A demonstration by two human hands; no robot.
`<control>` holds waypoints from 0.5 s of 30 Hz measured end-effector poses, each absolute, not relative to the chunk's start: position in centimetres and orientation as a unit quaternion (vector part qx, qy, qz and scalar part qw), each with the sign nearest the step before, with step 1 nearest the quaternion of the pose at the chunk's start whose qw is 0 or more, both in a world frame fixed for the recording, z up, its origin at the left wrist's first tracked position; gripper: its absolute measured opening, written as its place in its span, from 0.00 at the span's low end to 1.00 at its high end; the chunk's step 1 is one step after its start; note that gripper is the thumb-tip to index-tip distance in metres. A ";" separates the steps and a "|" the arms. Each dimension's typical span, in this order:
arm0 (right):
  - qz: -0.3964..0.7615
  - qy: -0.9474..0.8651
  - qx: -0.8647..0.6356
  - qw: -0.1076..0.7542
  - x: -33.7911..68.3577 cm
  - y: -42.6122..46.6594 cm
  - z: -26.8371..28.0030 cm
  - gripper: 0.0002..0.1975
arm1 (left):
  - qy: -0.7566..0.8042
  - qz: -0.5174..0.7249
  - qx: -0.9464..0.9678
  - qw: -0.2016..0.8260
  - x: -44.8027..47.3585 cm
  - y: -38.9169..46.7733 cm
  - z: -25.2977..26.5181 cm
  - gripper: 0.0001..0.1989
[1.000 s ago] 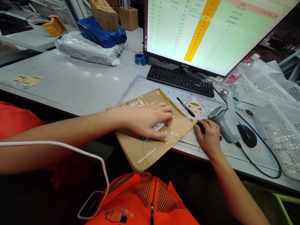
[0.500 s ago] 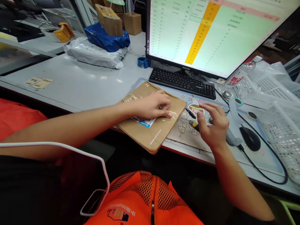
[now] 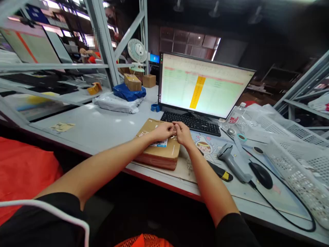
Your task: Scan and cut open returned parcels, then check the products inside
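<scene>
A brown cardboard box (image 3: 154,160) with a white and blue label (image 3: 161,143) lies flat at the desk's front edge. Over its far part my left hand (image 3: 164,132) is closed, its fingertips drawn together. My right hand (image 3: 183,133) meets it there, also closed, thumb and fingers pinched against the left fingertips. Whatever may be between them is too small or hidden to name. To the right of my right forearm lie a black and yellow utility knife (image 3: 221,172) and a grey barcode scanner (image 3: 232,164).
Behind the box stand a keyboard (image 3: 190,122) and a monitor (image 3: 177,85). A mouse (image 3: 260,175), its cable and white plastic baskets (image 3: 290,171) occupy the right side. Wrapped parcels (image 3: 118,104) and a blue tape roll (image 3: 155,108) sit at the back left.
My right hand has moved left from beside the knife to meet my left hand over the box, and its fingers have closed. The view has tilted up; the box now sits flatter.
</scene>
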State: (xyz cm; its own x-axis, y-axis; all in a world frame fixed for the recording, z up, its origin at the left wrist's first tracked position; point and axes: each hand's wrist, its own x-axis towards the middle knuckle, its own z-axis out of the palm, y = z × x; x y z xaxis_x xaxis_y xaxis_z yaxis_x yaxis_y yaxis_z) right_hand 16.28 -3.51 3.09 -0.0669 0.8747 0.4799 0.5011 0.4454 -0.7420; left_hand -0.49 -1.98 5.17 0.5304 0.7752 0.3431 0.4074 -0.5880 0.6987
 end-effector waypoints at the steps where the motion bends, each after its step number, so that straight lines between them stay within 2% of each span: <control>1: 0.192 -0.704 -0.487 0.480 16.3 -3.6 3.0 0.17 | 0.354 0.330 0.828 0.282 -0.5 -2.2 5.3 0.15; 15: 0.191 -0.697 -0.493 0.484 16.0 -3.7 3.4 0.24 | 0.310 0.333 0.841 0.293 -0.9 -2.9 6.0 0.22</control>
State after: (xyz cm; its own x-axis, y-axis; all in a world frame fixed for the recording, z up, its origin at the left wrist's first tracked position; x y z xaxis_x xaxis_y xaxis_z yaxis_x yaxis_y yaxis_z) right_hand 16.03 -3.67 3.40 -0.0441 0.8725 0.4866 0.5024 0.4404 -0.7441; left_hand -0.92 -2.89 5.98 0.5866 0.7162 0.3780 0.3269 -0.6365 0.6986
